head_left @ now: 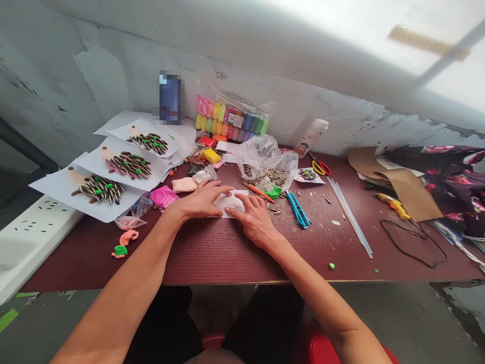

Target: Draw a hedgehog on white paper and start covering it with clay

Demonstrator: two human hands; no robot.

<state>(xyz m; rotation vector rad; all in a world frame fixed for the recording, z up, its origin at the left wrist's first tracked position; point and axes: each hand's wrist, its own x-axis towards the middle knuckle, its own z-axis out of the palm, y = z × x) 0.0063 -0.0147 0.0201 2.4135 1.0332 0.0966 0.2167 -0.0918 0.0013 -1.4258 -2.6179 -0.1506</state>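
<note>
A small white piece of paper (230,203) with faint drawn lines lies on the dark red table between my hands. My left hand (195,201) rests at its left side, thumb and fingers apart on the paper's edge. From the right, my right hand (255,218) presses its thumb and fingertips on the paper, the fingers slightly bent. Just beyond my right hand are an orange pencil-like stick (261,193), a green clay lump (273,191) and a blue utility knife (298,209). A clear plastic bag of sunflower seeds (271,174) sits behind them.
Sheets with clay-and-seed hedgehogs (99,188) overlap at left, near a white power strip (32,227). Coloured clay packs (231,121) lean on the wall. At right are a bottle (311,137), scissors (321,167), clear glue sticks (350,217) and a yellow glue gun (394,205).
</note>
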